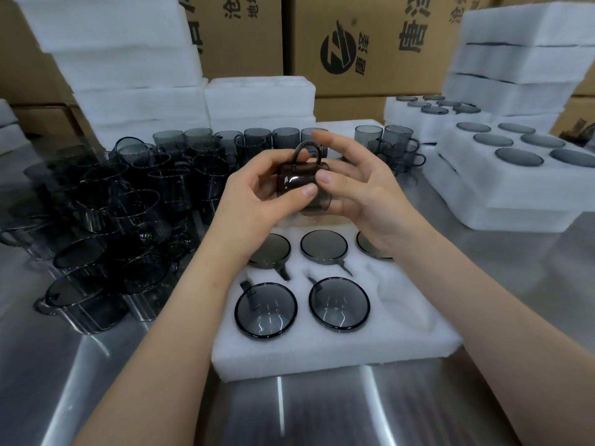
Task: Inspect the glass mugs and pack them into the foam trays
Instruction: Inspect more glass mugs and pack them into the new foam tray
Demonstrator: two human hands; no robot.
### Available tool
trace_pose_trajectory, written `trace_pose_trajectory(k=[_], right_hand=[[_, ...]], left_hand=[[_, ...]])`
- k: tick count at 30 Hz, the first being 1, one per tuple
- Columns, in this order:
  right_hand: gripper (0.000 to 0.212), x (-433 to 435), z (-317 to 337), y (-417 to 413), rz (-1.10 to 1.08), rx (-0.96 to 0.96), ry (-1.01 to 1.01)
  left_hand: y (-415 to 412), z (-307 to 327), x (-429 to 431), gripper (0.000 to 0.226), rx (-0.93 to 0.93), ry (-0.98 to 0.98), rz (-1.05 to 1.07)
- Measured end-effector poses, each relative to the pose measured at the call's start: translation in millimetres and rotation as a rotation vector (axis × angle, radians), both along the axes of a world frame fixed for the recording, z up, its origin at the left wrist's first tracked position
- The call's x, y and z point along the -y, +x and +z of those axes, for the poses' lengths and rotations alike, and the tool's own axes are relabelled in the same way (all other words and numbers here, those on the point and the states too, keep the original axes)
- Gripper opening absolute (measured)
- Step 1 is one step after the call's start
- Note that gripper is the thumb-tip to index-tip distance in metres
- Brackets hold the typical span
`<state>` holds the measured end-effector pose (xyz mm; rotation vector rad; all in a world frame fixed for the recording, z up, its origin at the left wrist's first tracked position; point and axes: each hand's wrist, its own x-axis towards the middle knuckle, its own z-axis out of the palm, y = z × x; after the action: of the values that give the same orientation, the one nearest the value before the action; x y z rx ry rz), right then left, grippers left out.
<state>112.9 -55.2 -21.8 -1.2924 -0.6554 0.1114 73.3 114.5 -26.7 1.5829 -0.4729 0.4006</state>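
Smoky glass mug lies sideways, handle at 12 o'clock, gripped by my left hand and right hand above the foam tray. I should turn it slowly (chips hide at rims), then seat it in the empty pocket at 4 o'clock.

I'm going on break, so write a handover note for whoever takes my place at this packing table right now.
Left hand: grips the mug, held on its side with the handle up, above the foam tray.
Right hand: thumb and fingers pinch the same mug.
Done: five packed mugs sit in the tray.
Left: finish inspecting the held mug, then probably seat it in the empty near-right pocket. Many loose mugs wait to the left and behind. Filled trays sit at right.
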Motion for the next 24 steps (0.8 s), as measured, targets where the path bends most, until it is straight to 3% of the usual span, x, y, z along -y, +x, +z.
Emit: trace_pose_trajectory(k=[5,12,18,24], right_hand=[[0.048,0.5,-1.5,1.3,-0.017,0.004,-0.013],[0.036,1.1,-3.2,0.8,0.034,0.037,-0.022],[0.035,1.2,-1.6,0.6,0.057,-0.001,-0.02],[0.016,2.8,16.4,-10.1,-0.202,-0.015,-0.167]], left_hand=[[0.5,-1.3,-0.1,0.039,0.019,-0.062,0.022],[4.5,-3.2,-3.0,0.021,-0.035,-0.198,0.015],[6.7,-4.1,-2.8,0.031,-0.097,-0.253,0.01],[6.4,-2.7,-2.8,0.03,-0.134,-0.206,0.109]])
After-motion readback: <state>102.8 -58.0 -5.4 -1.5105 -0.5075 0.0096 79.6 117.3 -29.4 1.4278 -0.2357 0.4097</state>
